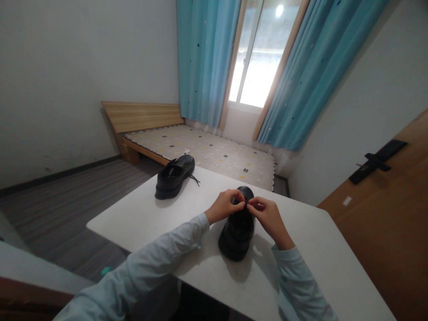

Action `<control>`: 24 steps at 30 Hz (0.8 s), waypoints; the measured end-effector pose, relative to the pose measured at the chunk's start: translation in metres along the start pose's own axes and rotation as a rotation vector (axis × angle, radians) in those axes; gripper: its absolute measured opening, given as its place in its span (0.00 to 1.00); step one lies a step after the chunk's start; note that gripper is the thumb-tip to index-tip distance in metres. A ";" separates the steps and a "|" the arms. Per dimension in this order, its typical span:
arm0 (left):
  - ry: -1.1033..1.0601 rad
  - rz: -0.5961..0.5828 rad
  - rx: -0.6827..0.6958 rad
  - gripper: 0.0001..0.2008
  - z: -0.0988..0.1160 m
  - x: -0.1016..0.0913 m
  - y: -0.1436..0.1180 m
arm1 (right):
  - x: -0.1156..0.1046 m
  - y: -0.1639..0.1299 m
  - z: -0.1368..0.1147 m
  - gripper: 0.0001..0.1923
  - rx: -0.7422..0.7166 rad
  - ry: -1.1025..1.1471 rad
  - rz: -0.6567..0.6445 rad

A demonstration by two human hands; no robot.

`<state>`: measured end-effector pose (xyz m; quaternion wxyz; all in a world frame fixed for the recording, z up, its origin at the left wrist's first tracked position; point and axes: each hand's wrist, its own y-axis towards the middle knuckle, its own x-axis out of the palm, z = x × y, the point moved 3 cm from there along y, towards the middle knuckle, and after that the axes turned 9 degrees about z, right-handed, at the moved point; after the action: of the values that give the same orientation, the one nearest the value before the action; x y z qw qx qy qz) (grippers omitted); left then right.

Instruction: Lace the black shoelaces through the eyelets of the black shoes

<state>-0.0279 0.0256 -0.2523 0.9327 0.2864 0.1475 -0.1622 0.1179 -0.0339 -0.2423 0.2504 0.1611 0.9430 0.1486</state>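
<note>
Pinching laces atop near black shoe (236,229): left hand (223,207), right hand (269,216), fingers closed tight

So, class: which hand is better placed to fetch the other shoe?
Probably the left hand: the other shoe lies on its side of the table, while the right hand would have to cross the near shoe.

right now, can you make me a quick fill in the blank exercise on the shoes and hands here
1. Both hands, left hand and right hand, work at the top of the near ____.
2. The far shoe lies on the white ____.
3. Both shoes are ____ in colour.
4. Behind the table, the curtains are ____.

Missing words: shoe; table; black; blue
</note>
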 end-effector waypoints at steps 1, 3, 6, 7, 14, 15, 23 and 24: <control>0.004 0.003 -0.004 0.03 0.000 0.000 0.000 | 0.000 0.000 0.000 0.09 0.019 0.020 -0.005; 0.010 0.002 -0.014 0.03 0.000 0.001 0.000 | -0.001 0.001 0.000 0.10 0.055 0.049 -0.010; 0.012 -0.005 -0.016 0.03 0.000 0.001 0.000 | -0.003 0.003 0.002 0.11 0.121 0.099 -0.036; 0.016 -0.006 -0.009 0.03 0.000 0.001 0.001 | -0.004 0.003 0.003 0.11 0.148 0.120 -0.053; 0.111 -0.013 -0.005 0.02 -0.004 -0.002 0.003 | -0.007 0.003 0.009 0.10 0.281 0.152 -0.134; 0.128 -0.022 -0.018 0.02 -0.005 -0.002 0.003 | -0.008 0.003 0.011 0.09 0.288 0.144 -0.142; 0.211 -0.090 -0.106 0.05 -0.012 -0.003 0.004 | -0.007 0.004 0.023 0.08 0.309 0.112 -0.248; 0.205 -0.101 -0.092 0.06 -0.012 -0.004 0.004 | -0.007 0.004 0.022 0.09 0.289 0.102 -0.263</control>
<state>-0.0319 0.0363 -0.2587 0.9155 0.2505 0.2635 -0.1721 0.1361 -0.0287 -0.2563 0.1940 0.0631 0.9789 -0.0141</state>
